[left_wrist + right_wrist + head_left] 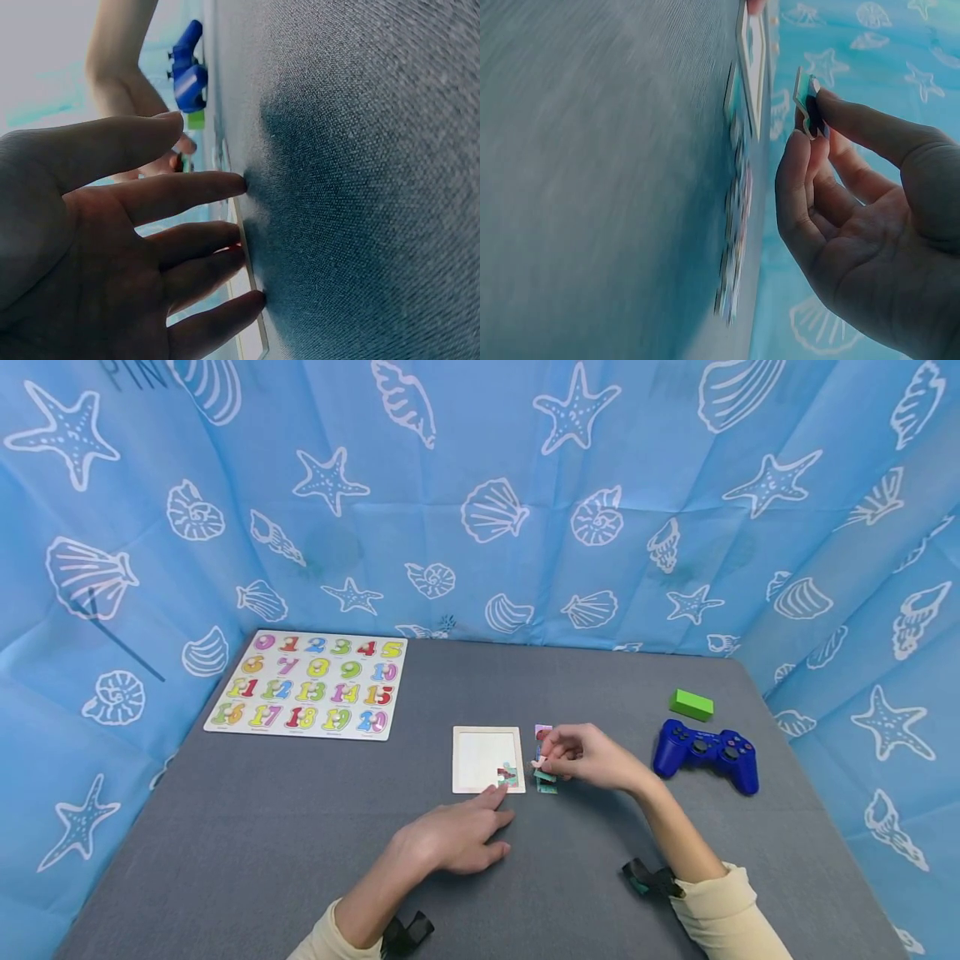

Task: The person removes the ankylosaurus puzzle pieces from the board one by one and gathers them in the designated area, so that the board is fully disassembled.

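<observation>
A square wooden puzzle board (476, 756) lies in the middle of the table, with joined puzzle pieces (510, 772) in its lower right corner. My left hand (459, 837) rests at the board's near edge with its fingers extended, the index fingertip by those pieces. Between thumb and fingertips, my right hand (596, 757) pinches a small puzzle piece (802, 94), raised off the table in the right wrist view. Beneath it, right of the board, loose puzzle pieces (735, 225) lie in a column, partly hidden by the right hand in the head view.
A number puzzle board (306, 685) lies at the back left. To the right are a blue game controller (705, 753) and a green block (692, 704). A blue shell-patterned curtain (465, 560) borders the grey table.
</observation>
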A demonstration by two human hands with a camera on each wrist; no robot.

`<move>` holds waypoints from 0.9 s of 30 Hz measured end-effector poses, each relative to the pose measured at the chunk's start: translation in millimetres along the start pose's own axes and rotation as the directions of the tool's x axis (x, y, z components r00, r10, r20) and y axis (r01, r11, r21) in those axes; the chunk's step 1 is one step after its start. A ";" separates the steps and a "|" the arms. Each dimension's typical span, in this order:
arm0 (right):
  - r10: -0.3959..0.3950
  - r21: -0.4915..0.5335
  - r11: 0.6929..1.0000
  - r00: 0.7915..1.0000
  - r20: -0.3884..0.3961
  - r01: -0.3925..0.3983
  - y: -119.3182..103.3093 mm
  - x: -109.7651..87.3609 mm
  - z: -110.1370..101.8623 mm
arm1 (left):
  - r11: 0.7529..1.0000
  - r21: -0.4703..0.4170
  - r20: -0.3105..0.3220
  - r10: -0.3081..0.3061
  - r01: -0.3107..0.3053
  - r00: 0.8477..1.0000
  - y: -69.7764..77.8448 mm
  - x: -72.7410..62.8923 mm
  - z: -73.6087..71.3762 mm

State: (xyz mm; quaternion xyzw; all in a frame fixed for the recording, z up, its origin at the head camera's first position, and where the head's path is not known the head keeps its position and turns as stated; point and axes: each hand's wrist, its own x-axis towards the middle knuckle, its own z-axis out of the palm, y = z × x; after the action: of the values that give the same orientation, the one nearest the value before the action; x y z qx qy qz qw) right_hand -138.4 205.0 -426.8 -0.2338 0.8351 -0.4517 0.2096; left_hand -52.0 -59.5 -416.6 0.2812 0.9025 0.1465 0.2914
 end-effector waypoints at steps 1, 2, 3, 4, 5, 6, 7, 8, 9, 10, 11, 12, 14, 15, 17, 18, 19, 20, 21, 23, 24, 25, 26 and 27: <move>0.008 -0.005 1.000 1.000 -0.005 -0.008 2.3 -3.0 -2.5 | 1.000 -0.002 0.000 -0.001 0.001 1.000 0.1 -0.1 0.0; 0.015 -0.015 1.000 1.000 -0.010 -0.015 4.4 -5.8 -4.8 | 1.000 -0.002 -0.001 -0.002 0.002 1.000 0.1 -0.1 0.0; 0.020 -0.027 0.999 1.000 -0.013 -0.020 6.2 -8.6 -7.0 | 1.000 -0.005 0.001 -0.003 0.003 1.000 0.2 -0.3 -0.1; 0.024 -0.040 0.999 1.000 -0.015 -0.024 8.1 -11.4 -9.0 | 1.000 -0.007 0.002 -0.003 0.003 1.000 0.2 -0.4 -0.1; 0.027 -0.054 0.998 1.000 -0.015 -0.028 9.7 -14.0 -10.9 | 1.000 -0.009 0.003 -0.004 0.004 1.000 0.3 -0.5 -0.1; 0.029 -0.067 0.997 0.999 -0.014 -0.029 11.4 -16.5 -12.5 | 1.000 -0.009 0.003 -0.003 0.003 1.000 0.2 -0.5 0.0; 0.034 -0.077 0.996 0.999 -0.009 -0.034 12.4 -18.7 -13.7 | 1.000 -0.011 0.004 -0.003 0.003 1.000 0.3 -0.5 0.1; 0.041 -0.087 0.995 0.999 -0.004 -0.041 13.3 -20.7 -14.7 | 1.000 -0.012 0.004 -0.002 0.002 1.000 0.5 -0.6 0.3; 0.043 -0.097 0.994 0.999 0.003 -0.043 14.6 -22.2 -15.5 | 1.000 -0.012 0.004 -0.002 0.002 1.000 0.5 -0.6 0.5; 0.051 -0.106 0.993 0.999 0.009 -0.050 15.8 -23.4 -15.9 | 1.000 -0.010 0.002 -0.002 0.002 1.000 0.6 -0.7 0.8; 0.059 -0.118 0.991 0.998 0.014 -0.057 16.8 -24.4 -16.0 | 1.000 -0.011 0.001 -0.003 0.003 1.000 0.7 -0.7 1.0; 0.065 -0.127 0.990 0.998 0.017 -0.062 17.9 -25.2 -15.7 | 1.000 -0.010 0.000 -0.003 0.003 1.000 0.8 -0.8 1.2; 0.068 -0.155 0.986 0.998 0.011 -0.066 19.3 -25.6 -14.0 | 1.000 -0.013 -0.002 -0.006 0.006 1.000 0.8 -1.2 1.3; 0.066 -0.168 0.984 0.998 0.004 -0.064 19.9 -25.8 -13.0 | 1.000 -0.013 -0.004 -0.006 0.006 1.000 0.8 -1.4 1.2; 0.059 -0.200 0.978 0.998 -0.017 -0.061 19.5 -26.0 -10.8 | 1.000 -0.011 -0.005 -0.003 0.003 1.000 0.7 -1.7 0.7; 0.052 -0.215 0.975 0.998 -0.029 -0.057 19.1 -25.9 -9.7 | 1.000 -0.011 -0.005 -0.003 0.003 1.000 0.5 -1.8 0.3; 0.045 -0.232 0.971 0.998 -0.041 -0.053 18.7 -25.8 -8.8 | 1.000 -0.015 -0.003 -0.001 0.001 1.000 0.4 -2.0 -0.4; 0.038 -0.246 0.968 0.998 -0.049 -0.049 18.3 -25.6 -8.0 | 1.000 -0.018 -0.002 0.000 0.000 1.000 0.1 -2.2 -1.0; 0.035 -0.259 0.965 0.998 -0.057 -0.049 17.8 -25.4 -7.2 | 1.000 -0.022 0.000 0.002 -0.002 1.000 -0.4 -2.3 -1.6; 0.027 -0.285 0.958 0.997 -0.068 -0.045 16.9 -24.8 -5.8 | 0.999 -0.039 0.005 0.006 -0.006 1.000 -2.1 -2.6 -2.8; 0.026 -0.292 0.955 0.997 -0.069 -0.045 16.4 -24.6 -5.2 | 0.999 -0.050 0.008 0.010 -0.010 1.000 -3.2 -2.8 -3.6; 0.025 -0.297 0.954 0.997 -0.071 -0.045 16.0 -24.5 -4.7 | 0.998 -0.059 0.006 0.021 -0.021 1.000 -4.7 -3.0 -4.3; 0.025 -0.301 0.953 0.997 -0.072 -0.046 15.3 -24.4 -4.2 | 0.997 -0.067 0.002 0.035 -0.035 0.999 -6.6 -3.1 -4.9; 0.027 -0.304 0.951 0.997 -0.073 -0.048 14.6 -24.2 -3.7 | 0.996 -0.072 -0.005 0.050 -0.050 0.999 -8.7 -3.1 -5.5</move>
State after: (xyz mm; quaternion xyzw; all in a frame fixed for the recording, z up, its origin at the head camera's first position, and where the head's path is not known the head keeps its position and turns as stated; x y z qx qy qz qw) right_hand -123.9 228.5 -434.0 -0.2321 0.9058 -0.3209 0.1507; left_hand -57.0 -68.8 -414.6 0.2928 0.8897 0.1869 0.2964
